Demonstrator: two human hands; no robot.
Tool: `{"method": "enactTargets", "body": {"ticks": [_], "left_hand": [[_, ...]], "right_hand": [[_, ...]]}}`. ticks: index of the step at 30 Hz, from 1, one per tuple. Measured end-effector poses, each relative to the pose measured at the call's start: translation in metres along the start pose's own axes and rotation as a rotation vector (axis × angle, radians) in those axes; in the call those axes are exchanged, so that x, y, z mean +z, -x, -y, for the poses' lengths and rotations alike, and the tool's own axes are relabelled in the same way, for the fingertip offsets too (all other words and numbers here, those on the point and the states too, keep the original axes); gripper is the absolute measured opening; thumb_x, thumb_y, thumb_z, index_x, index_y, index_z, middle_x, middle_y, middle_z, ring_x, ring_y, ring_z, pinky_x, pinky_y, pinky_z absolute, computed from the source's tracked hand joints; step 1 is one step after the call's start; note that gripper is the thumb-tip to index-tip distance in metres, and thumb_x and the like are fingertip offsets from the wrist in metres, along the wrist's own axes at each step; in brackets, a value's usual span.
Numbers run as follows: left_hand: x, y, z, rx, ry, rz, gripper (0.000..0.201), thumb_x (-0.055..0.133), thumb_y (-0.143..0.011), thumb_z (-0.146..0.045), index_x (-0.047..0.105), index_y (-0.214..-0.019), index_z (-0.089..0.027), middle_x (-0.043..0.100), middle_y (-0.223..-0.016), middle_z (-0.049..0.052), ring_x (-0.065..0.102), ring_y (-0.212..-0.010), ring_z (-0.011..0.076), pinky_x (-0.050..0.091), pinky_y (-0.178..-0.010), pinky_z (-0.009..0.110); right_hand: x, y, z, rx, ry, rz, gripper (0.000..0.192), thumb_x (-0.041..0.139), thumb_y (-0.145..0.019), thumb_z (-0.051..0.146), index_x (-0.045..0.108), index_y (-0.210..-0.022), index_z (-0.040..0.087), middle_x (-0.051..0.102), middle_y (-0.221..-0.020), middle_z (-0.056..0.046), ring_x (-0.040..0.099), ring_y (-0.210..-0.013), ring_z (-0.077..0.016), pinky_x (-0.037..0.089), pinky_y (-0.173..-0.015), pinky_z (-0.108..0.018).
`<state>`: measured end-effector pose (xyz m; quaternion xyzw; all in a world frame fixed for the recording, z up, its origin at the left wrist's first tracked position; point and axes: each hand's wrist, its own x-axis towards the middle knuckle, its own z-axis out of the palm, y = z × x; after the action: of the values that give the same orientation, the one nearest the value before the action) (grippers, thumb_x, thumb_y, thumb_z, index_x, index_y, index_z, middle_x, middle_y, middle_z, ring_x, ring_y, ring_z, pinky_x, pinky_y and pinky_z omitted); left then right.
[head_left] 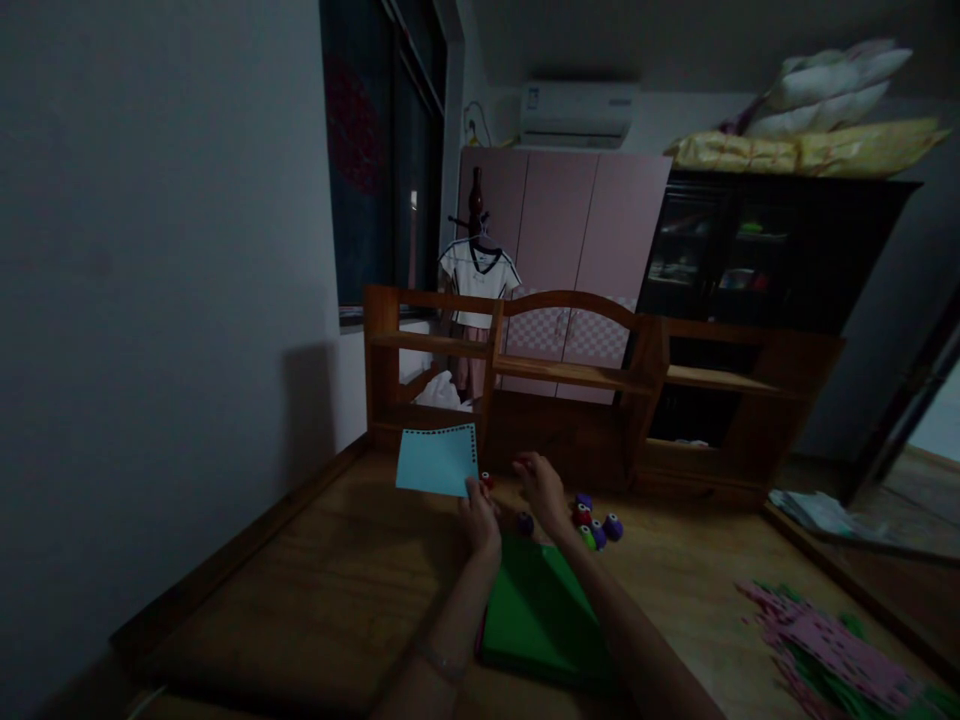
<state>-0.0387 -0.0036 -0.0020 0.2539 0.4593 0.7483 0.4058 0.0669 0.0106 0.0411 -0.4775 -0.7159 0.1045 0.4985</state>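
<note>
My left hand (478, 512) pinches the lower right corner of a light blue paper sheet (437, 459) and holds it up above the wooden desk (315, 570). A row of punched holes runs along the sheet's top and right edges. My right hand (540, 487) is closed on a small red craft punch (521, 464), just right of the sheet. Below both hands lies a stack of green paper (544, 615). Several small round punches (598, 525), purple, red and green, sit on the desk beside my right hand.
A wooden shelf unit (577, 375) stands at the back of the desk. Punched pink and green sheets (832, 645) are piled at the right front. A grey wall is close on the left. A dark cabinet and pink wardrobe stand behind.
</note>
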Motion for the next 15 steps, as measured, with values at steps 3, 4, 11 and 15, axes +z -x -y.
{"method": "enactTargets", "body": {"ticks": [3, 4, 11, 15], "left_hand": [[0.008, 0.010, -0.003, -0.050, 0.013, 0.107, 0.051, 0.052, -0.068, -0.065, 0.052, -0.070, -0.014, 0.044, -0.054, -0.004, 0.038, -0.043, 0.0073, 0.033, -0.041, 0.020], [0.011, 0.014, -0.004, -0.063, -0.003, 0.170, 0.052, 0.056, -0.066, -0.065, 0.055, -0.072, -0.013, 0.042, -0.052, -0.004, 0.038, -0.042, 0.0070, 0.032, -0.041, 0.020], [0.023, 0.037, -0.006, -0.033, -0.129, 0.456, 0.049, 0.065, -0.062, -0.060, 0.061, -0.075, -0.012, 0.047, -0.050, -0.003, 0.036, -0.039, 0.0062, 0.029, -0.038, 0.020], [0.021, 0.040, -0.008, 0.010, -0.193, 0.498, 0.045, 0.064, -0.065, -0.055, 0.062, -0.076, -0.012, 0.054, -0.057, 0.000, 0.039, -0.041, 0.0070, 0.031, -0.039, 0.020]], "right_hand": [[-0.041, 0.002, -0.008, 0.133, -0.391, -0.050, 0.041, 0.047, -0.083, 0.053, 0.056, -0.107, 0.021, 0.061, -0.093, -0.006, 0.062, -0.080, -0.0199, 0.048, -0.068, -0.029], [-0.053, 0.006, -0.012, 0.165, -0.485, -0.063, 0.044, 0.049, -0.081, 0.055, 0.057, -0.106, 0.020, 0.061, -0.093, -0.006, 0.063, -0.076, -0.0196, 0.049, -0.067, -0.030], [-0.093, 0.048, -0.039, 0.267, -0.516, -0.174, 0.050, 0.065, -0.070, 0.050, 0.057, -0.109, 0.020, 0.062, -0.097, -0.008, 0.063, -0.077, -0.0231, 0.051, -0.059, -0.031], [-0.087, 0.056, -0.040, 0.204, -0.399, -0.144, 0.047, 0.063, -0.072, 0.047, 0.058, -0.110, 0.020, 0.064, -0.092, -0.008, 0.062, -0.072, -0.0219, 0.050, -0.060, -0.032]]}}
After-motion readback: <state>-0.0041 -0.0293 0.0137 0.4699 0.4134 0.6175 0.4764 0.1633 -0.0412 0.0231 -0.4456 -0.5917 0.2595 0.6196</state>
